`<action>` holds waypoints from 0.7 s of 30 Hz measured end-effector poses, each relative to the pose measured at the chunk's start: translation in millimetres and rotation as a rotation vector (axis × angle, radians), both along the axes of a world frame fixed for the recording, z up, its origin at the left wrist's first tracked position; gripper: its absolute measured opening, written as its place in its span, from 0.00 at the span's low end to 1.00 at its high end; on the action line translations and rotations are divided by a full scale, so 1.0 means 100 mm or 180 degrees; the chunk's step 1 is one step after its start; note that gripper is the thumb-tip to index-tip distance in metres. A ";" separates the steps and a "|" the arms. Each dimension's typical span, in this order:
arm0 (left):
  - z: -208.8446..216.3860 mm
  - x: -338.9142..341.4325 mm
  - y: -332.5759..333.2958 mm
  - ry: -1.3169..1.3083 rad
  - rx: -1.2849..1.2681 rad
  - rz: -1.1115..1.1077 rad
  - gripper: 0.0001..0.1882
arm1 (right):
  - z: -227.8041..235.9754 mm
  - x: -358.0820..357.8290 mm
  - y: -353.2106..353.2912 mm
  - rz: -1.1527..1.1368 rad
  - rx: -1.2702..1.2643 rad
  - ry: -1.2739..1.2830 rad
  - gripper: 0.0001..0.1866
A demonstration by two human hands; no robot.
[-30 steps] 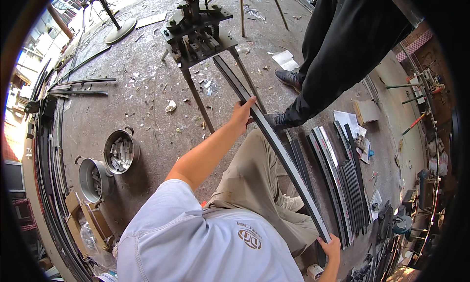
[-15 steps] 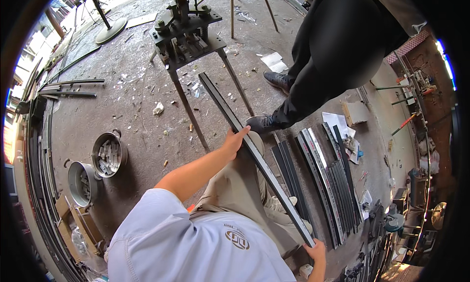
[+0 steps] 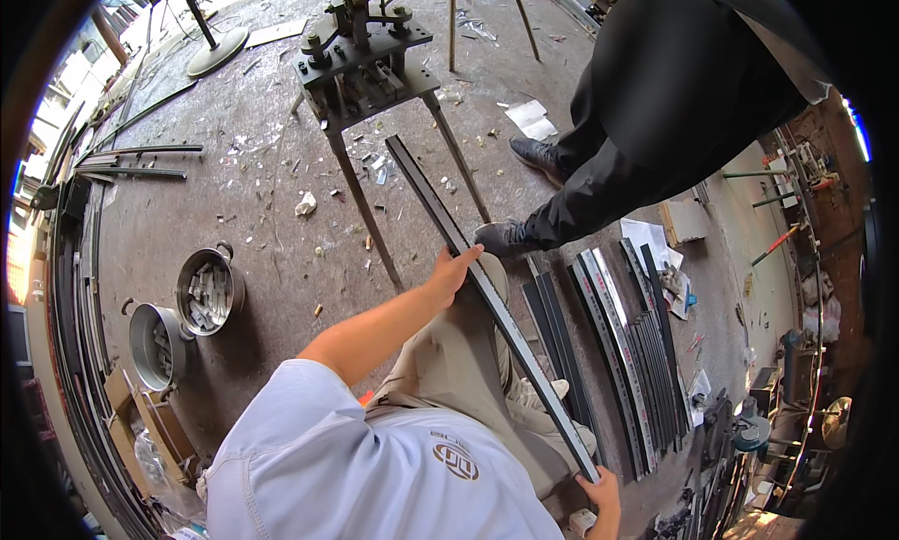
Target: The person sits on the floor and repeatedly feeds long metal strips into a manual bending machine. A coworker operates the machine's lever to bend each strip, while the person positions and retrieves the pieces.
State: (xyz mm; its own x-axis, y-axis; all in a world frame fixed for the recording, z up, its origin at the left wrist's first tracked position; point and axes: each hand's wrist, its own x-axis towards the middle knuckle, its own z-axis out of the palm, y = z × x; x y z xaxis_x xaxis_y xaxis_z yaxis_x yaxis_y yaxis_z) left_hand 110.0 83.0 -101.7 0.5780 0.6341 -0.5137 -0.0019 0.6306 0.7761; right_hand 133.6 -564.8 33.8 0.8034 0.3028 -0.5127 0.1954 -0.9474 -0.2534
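Observation:
A long, narrow dark metal profile with a grey face lies slantwise across my lap. Its far end reaches up beside the front of a stand-mounted press. My left hand is closed around the profile near its middle, above my knee. At the near end, low on the right, my right hand grips the profile with thumb and fingers. Behind the profile, part of my legs is hidden.
The metal press stands on thin legs ahead. A person in dark trousers stands at its right. Several metal profiles lie on the floor to my right. Two metal pots with small cut pieces stand at left, near cardboard.
The profile has turned slightly, showing a smoother grey face, with both hands still holding it. The press's pipe handle has swung right, and the other person has shifted slightly right.

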 end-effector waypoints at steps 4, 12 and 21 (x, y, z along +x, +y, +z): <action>0.22 -0.03 -0.03 0.0010 -0.0152 -0.0012 0.25 | 0.04 -0.05 -0.06 -0.0145 -0.0182 -0.0019 0.22; 0.23 -0.05 -0.02 -0.0027 -0.0141 0.0033 0.25 | 0.08 -0.08 0.02 -0.0179 -0.0310 -0.0137 0.25; 0.16 0.00 0.00 0.0067 0.0024 -0.0075 0.27 | 0.04 -0.08 -0.03 -0.0258 -0.0313 -0.0169 0.23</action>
